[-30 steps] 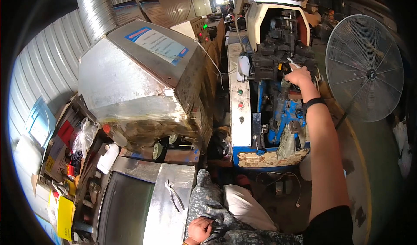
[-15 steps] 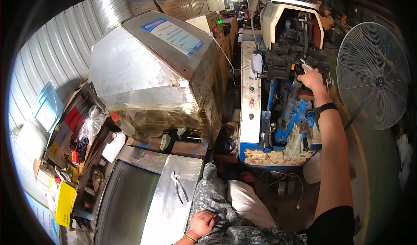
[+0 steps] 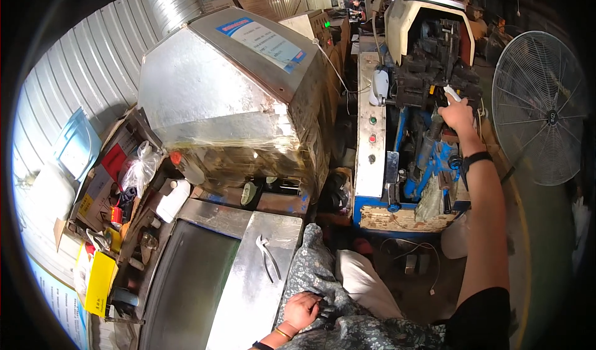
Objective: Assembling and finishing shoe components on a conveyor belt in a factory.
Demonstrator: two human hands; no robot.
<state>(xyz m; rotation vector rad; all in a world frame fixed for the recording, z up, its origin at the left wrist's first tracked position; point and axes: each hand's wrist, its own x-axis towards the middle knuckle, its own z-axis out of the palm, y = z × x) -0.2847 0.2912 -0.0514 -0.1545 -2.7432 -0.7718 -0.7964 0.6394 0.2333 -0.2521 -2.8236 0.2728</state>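
Scuffed, dully gleaming sheet metal forms an angular hood point(image 3: 198, 95) below a ridged silvery duct point(image 3: 174, 2), in a workshop with a corrugated, metal-looking wall point(image 3: 74, 83). Smooth steel-grey pliers point(image 3: 263, 249) lie on a bright, reflective metal plate point(image 3: 245, 306) beside a matt, dark belt point(image 3: 189, 282) and creased floral cloth point(image 3: 310, 266). Blackened, dull metal makes up the machine head point(image 3: 416, 89), above a flaking, wood-like lower panel point(image 3: 397, 219). Elsewhere, a crinkled clear plastic bag point(image 3: 143, 167) shines near a smooth white plastic jug point(image 3: 174, 201).
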